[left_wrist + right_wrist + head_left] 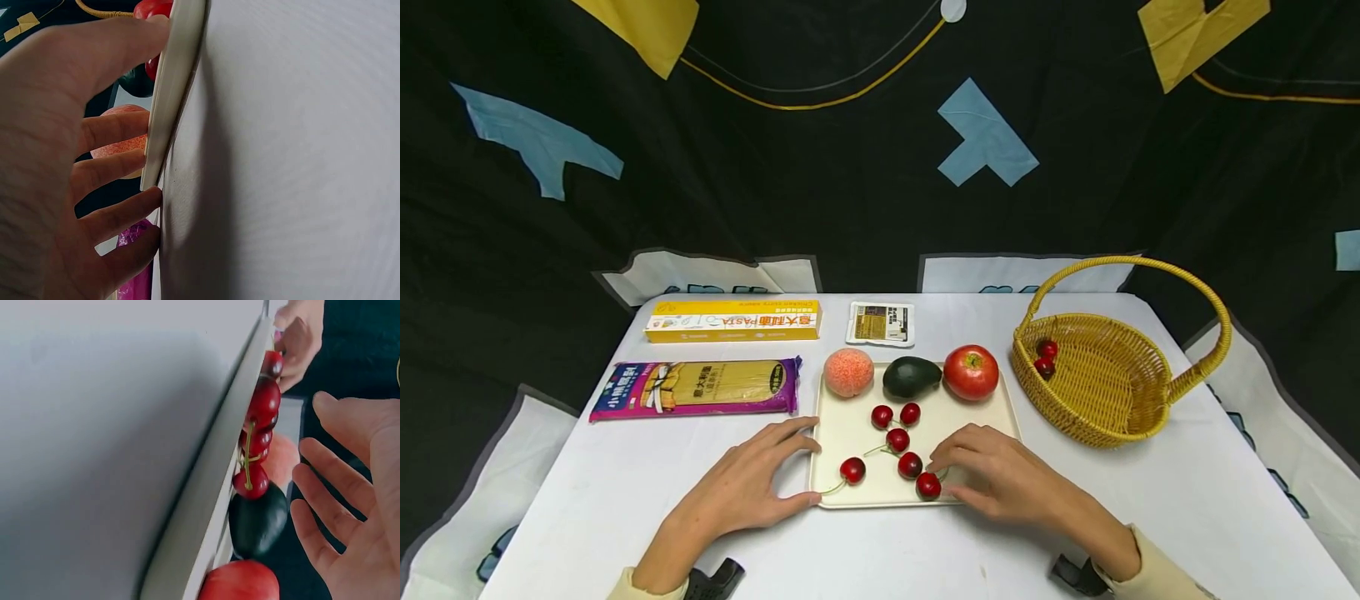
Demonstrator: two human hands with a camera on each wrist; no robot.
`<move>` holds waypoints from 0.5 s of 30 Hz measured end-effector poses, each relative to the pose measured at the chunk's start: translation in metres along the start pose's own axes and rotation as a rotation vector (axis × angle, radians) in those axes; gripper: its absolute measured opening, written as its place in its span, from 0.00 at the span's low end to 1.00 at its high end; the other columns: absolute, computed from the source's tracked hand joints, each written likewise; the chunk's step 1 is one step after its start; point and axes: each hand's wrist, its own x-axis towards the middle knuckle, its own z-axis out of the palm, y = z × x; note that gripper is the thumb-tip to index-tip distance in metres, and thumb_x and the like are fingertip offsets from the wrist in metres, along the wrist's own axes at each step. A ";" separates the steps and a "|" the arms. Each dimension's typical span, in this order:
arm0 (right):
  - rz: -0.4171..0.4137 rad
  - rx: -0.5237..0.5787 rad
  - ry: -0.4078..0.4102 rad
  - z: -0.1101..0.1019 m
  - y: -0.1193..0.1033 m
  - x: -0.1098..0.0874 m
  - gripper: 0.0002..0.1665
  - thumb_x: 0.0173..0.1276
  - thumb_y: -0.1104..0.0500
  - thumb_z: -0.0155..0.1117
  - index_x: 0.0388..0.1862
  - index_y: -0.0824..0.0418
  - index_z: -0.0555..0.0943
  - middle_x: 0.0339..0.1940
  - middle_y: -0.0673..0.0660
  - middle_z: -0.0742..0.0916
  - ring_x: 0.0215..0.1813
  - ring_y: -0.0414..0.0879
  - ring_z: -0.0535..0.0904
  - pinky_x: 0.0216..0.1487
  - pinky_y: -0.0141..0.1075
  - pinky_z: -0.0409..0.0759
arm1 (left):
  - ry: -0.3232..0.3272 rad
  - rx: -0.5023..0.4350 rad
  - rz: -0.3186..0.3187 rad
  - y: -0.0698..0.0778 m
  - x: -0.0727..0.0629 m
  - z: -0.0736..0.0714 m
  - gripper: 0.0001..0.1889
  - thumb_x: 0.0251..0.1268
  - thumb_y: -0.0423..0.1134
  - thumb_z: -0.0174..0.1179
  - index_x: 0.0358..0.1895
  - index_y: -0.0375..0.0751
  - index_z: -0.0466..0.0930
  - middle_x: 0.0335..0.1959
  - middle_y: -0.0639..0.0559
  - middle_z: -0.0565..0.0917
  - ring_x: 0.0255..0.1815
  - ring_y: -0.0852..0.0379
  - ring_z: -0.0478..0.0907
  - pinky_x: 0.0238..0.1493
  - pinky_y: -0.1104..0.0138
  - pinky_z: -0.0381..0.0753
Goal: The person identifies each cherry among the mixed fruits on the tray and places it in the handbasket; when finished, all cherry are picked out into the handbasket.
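Several red cherries (897, 440) with green stems lie on a cream tray (880, 497). Along its back edge are a peach-like pink fruit (848, 372), a dark avocado (912, 377) and a red apple (971, 372). My left hand (752, 479) rests at the tray's left side, thumb by the front-left corner and fingers spread along the edge. Over the tray's right part is my right hand (992, 475), fingers nearest the front cherry (928, 486). In the right wrist view those fingers (334, 487) are apart and stand clear of the cherries.
A yellow wicker basket (1097, 437) with a tall handle stands right of the tray, two cherries (1046, 358) inside. To the left lie a purple noodle packet (700, 389) and a yellow pasta box (733, 322). A small sachet (881, 323) sits behind the tray.
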 end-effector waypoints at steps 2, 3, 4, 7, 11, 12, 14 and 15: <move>-0.022 0.000 -0.014 0.003 -0.002 0.001 0.19 0.64 0.56 0.83 0.53 0.49 0.88 0.54 0.43 0.88 0.59 0.41 0.83 0.61 0.41 0.82 | -0.001 -0.001 -0.003 0.000 0.000 0.000 0.27 0.56 0.63 0.78 0.57 0.60 0.84 0.80 0.57 0.73 0.78 0.48 0.73 0.68 0.47 0.81; -0.022 -0.004 -0.027 0.004 -0.002 0.001 0.19 0.65 0.56 0.83 0.53 0.48 0.88 0.55 0.42 0.88 0.59 0.41 0.83 0.61 0.42 0.81 | -0.002 0.000 -0.003 0.000 0.000 0.000 0.27 0.56 0.63 0.78 0.57 0.60 0.84 0.80 0.57 0.73 0.78 0.48 0.73 0.68 0.47 0.81; -0.015 -0.008 -0.043 0.005 -0.003 0.000 0.19 0.65 0.56 0.82 0.54 0.47 0.88 0.55 0.42 0.88 0.60 0.41 0.83 0.61 0.42 0.81 | -0.002 0.001 -0.002 0.000 0.000 0.000 0.27 0.57 0.63 0.78 0.57 0.60 0.84 0.80 0.57 0.73 0.78 0.49 0.73 0.68 0.48 0.81; -0.004 -0.011 -0.081 0.009 -0.004 -0.001 0.20 0.65 0.56 0.82 0.55 0.46 0.88 0.55 0.41 0.88 0.60 0.40 0.82 0.61 0.43 0.81 | 0.000 0.002 0.000 0.000 0.001 0.000 0.27 0.56 0.64 0.78 0.57 0.60 0.84 0.80 0.57 0.73 0.78 0.49 0.73 0.68 0.48 0.81; 0.013 -0.018 -0.115 0.012 -0.004 -0.004 0.20 0.66 0.56 0.81 0.55 0.46 0.87 0.55 0.40 0.87 0.60 0.40 0.82 0.61 0.44 0.80 | 0.002 0.001 0.001 -0.001 0.001 0.000 0.28 0.56 0.64 0.78 0.57 0.60 0.84 0.79 0.57 0.73 0.78 0.49 0.73 0.69 0.48 0.80; 0.015 -0.023 -0.117 0.013 -0.004 -0.004 0.19 0.66 0.56 0.82 0.54 0.45 0.87 0.54 0.40 0.87 0.59 0.40 0.82 0.61 0.44 0.80 | 0.003 0.001 0.001 -0.001 0.001 0.000 0.28 0.56 0.63 0.78 0.57 0.60 0.84 0.79 0.57 0.73 0.78 0.49 0.73 0.69 0.47 0.80; 0.020 -0.034 -0.116 0.014 -0.004 -0.004 0.19 0.66 0.56 0.82 0.53 0.45 0.87 0.53 0.40 0.87 0.58 0.39 0.82 0.61 0.44 0.80 | 0.003 -0.001 0.000 -0.001 0.001 0.000 0.27 0.56 0.63 0.78 0.57 0.60 0.84 0.79 0.57 0.73 0.78 0.48 0.73 0.69 0.47 0.80; 0.022 -0.043 -0.114 0.014 -0.004 -0.004 0.18 0.66 0.56 0.82 0.52 0.45 0.87 0.52 0.40 0.87 0.57 0.39 0.82 0.61 0.43 0.80 | 0.002 -0.002 -0.002 -0.001 0.000 0.000 0.27 0.56 0.64 0.78 0.57 0.60 0.84 0.79 0.57 0.73 0.78 0.48 0.73 0.69 0.47 0.80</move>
